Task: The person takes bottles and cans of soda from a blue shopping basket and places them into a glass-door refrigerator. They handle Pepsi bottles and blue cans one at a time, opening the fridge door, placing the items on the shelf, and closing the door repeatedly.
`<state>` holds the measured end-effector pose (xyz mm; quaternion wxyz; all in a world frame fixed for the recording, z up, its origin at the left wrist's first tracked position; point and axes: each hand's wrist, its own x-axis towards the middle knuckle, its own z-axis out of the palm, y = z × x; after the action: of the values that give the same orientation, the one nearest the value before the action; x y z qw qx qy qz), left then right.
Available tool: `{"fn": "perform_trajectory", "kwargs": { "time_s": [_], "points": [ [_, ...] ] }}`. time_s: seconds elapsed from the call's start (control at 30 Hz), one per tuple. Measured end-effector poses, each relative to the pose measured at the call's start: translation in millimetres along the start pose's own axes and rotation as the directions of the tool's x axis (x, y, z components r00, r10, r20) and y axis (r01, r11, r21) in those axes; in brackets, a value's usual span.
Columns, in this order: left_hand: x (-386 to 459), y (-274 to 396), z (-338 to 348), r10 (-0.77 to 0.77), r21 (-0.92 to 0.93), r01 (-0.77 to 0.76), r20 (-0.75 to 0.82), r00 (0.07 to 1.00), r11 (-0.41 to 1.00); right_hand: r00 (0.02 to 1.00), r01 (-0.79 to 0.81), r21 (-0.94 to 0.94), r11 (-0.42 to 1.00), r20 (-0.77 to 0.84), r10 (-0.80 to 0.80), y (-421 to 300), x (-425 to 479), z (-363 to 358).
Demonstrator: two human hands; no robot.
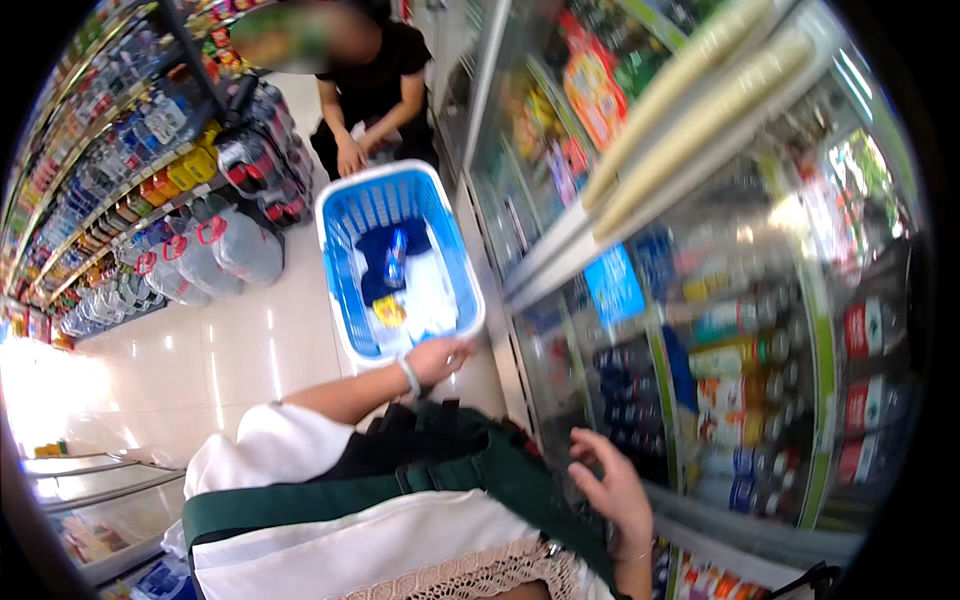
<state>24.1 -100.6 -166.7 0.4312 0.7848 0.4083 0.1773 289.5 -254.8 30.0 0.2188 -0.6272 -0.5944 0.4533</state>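
A blue and white plastic basket (pixel 328 300) stands on the floor before me. Inside lie a blue drinks can (pixel 396 259), a yellow packet (pixel 390 310), dark blue material (pixel 375 281) and white sheet-like material (pixel 431 296). My left hand (pixel 441 361), with a pale band at the wrist, is at the basket's near rim. Its fingers curl loosely; whether they touch the rim cannot be told. My right hand (pixel 611 484) hovers beside the glass-fronted drinks cooler (pixel 517 360), fingers apart and nothing in them.
A person in black (pixel 379 97) crouches beyond the basket, hands near its far end. Two cream-coloured handles (pixel 697 120) stick out from the cooler's glass doors, with bottles (pixel 742 390) behind. Large water jugs (pixel 240 247) and stocked shelves (pixel 112 187) line the left side.
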Motion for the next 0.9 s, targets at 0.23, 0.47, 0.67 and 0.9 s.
{"fn": "perform_trajectory", "kwargs": {
  "time_s": [0.23, 0.47, 0.67, 0.9],
  "points": [
    [-12, -71, -51, -0.140, -0.007, 0.140, -0.059, 0.988, 0.990, 0.973, -0.155, 0.136, 0.978, 0.191, 0.128, 11, 73, 42],
    [7, -78, -72, -0.005, -0.386, 0.121, 0.287, 0.958, 0.915, 0.865, -0.215, 0.202, 0.956, 0.493, 0.090, 19, 136, 81],
    [29, -68, 9, 0.240, -0.340, -0.020, 0.620, 0.747, 0.940, 0.680, -0.301, -0.047, 0.952, 0.690, 0.249, 95, 176, 128],
    [46, -76, 31, 0.231, -0.304, -0.044, 0.613, 0.755, 0.952, 0.646, -0.550, 0.056, 0.833, 0.661, 0.381, 47, 185, 130]
  ]
}}
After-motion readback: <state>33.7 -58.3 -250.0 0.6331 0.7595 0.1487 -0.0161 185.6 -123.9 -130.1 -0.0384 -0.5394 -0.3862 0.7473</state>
